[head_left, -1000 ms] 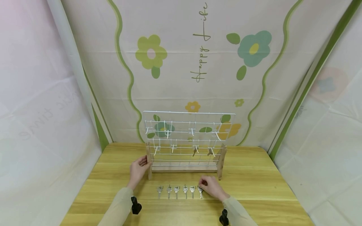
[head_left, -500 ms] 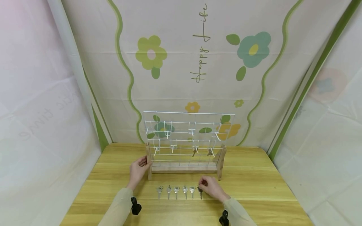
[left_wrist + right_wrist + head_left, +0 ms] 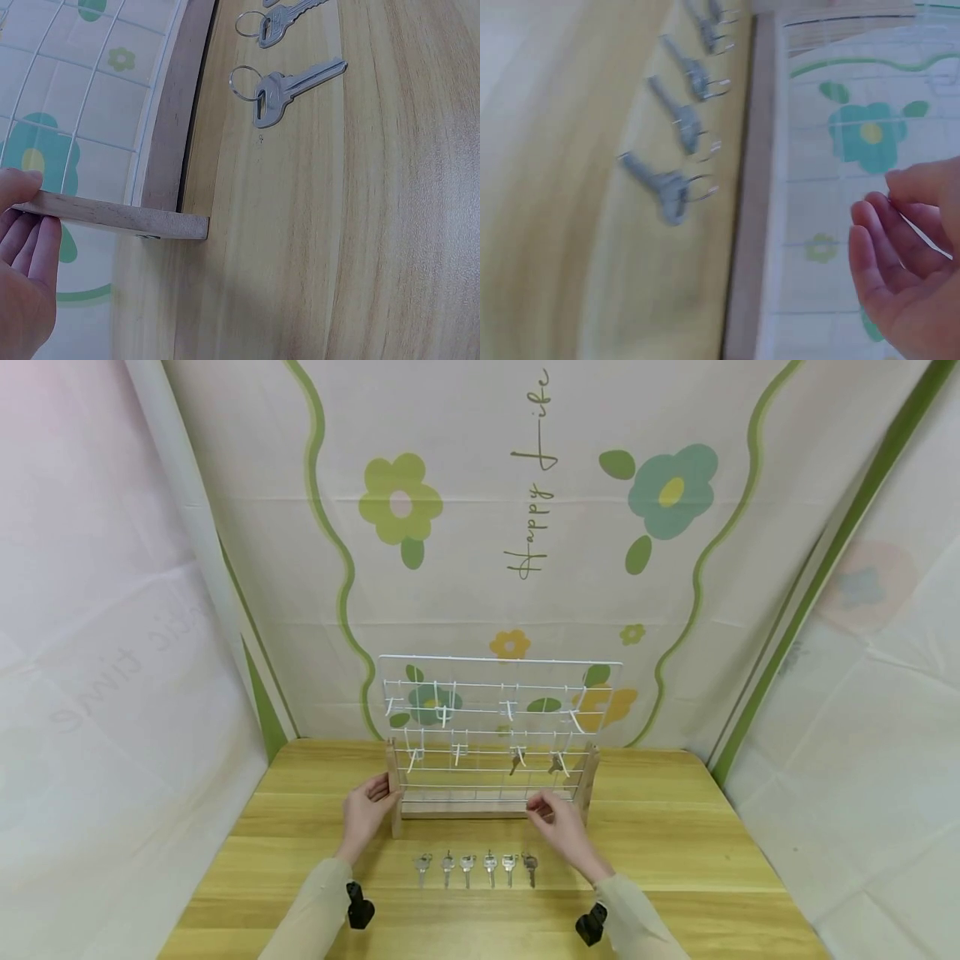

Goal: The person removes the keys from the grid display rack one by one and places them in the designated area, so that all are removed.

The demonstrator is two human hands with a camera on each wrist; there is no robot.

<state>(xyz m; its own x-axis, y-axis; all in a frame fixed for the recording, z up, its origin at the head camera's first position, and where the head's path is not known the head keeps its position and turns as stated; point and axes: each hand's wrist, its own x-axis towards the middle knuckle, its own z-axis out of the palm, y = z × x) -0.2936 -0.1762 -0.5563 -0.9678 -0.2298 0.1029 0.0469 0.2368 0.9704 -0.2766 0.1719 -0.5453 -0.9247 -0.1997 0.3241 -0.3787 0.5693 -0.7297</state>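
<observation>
A white wire grid rack [image 3: 465, 793] with hooks stands upright on wooden feet. My left hand [image 3: 365, 814] grips the rack's left wooden upright [image 3: 120, 216], thumb on one side and fingers on the other. My right hand [image 3: 561, 831] hovers before the rack's lower right part, its thumb near the bent index finger and no key visible in it. Below it lies a dark key [image 3: 530, 868], the rightmost of a row of several keys with rings. Another key [image 3: 274, 97] marks the row's left end. The right wrist view is blurred.
Two brownish keys, one a left key [image 3: 517, 763] and one a right key [image 3: 556, 764], hang on the rack's lower hooks. Other hooks [image 3: 445, 717] stick out toward me. A floral cloth [image 3: 465, 585] rises behind the wooden table [image 3: 675, 843].
My right hand has left the rightmost key and moved up toward the rack. That key stays on the table, looking darker than a second ago. My left hand has kept its place.
</observation>
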